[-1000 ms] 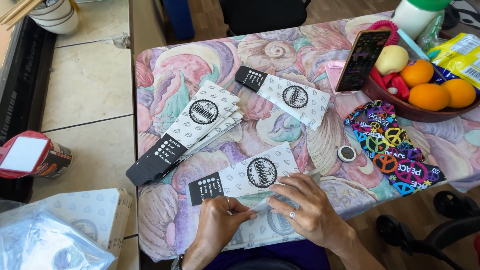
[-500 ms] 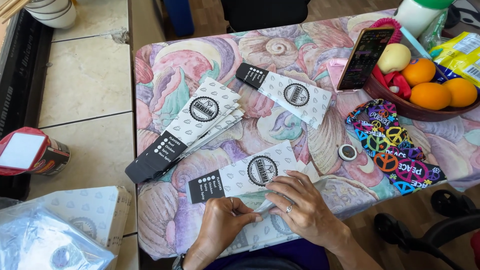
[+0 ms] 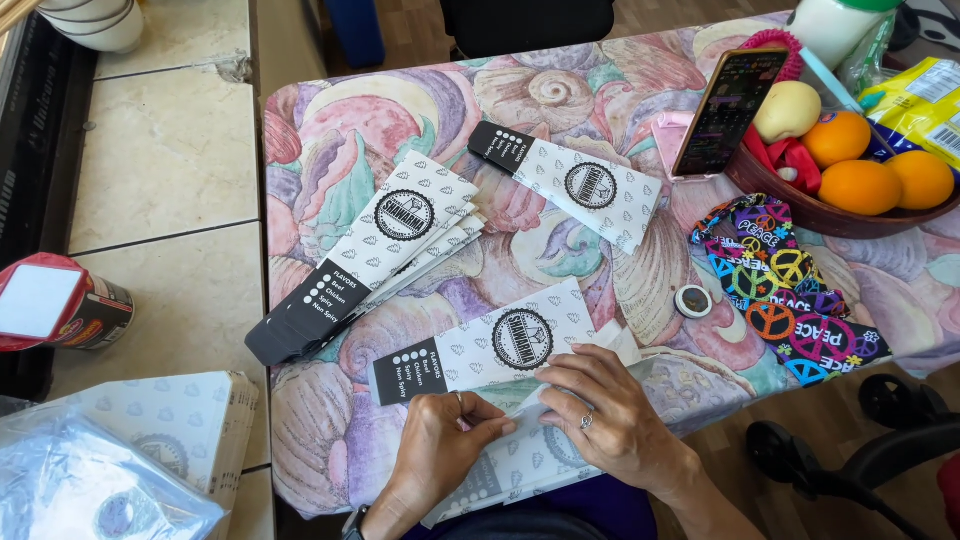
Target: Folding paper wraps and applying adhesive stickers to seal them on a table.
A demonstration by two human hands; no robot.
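Note:
A flat black-and-white paper sleeve (image 3: 480, 350) with a round emblem lies at the table's near edge. My left hand (image 3: 440, 448) pinches its lower edge with thumb and fingers. My right hand (image 3: 605, 410), a ring on one finger, presses flat on the sleeve's right end, fingers bent over a fold. Another printed sheet (image 3: 520, 465) lies beneath both hands and hangs off the table edge. A stack of the same sleeves (image 3: 375, 250) lies to the upper left, and a single sleeve (image 3: 570, 185) lies further back.
The table carries a swirl-patterned cloth (image 3: 330, 150). At right are a bowl of oranges (image 3: 850, 205), an upright phone (image 3: 728, 108), a colourful patterned fabric (image 3: 785, 290) and a small round cap (image 3: 693, 300). A box of sleeves (image 3: 170, 430) and a red-lidded can (image 3: 60, 310) sit on the tiled floor at left.
Both hands have shifted slightly on the sleeve's lower edge, the right hand's fingers curling more over the fold. The sleeve stays in place.

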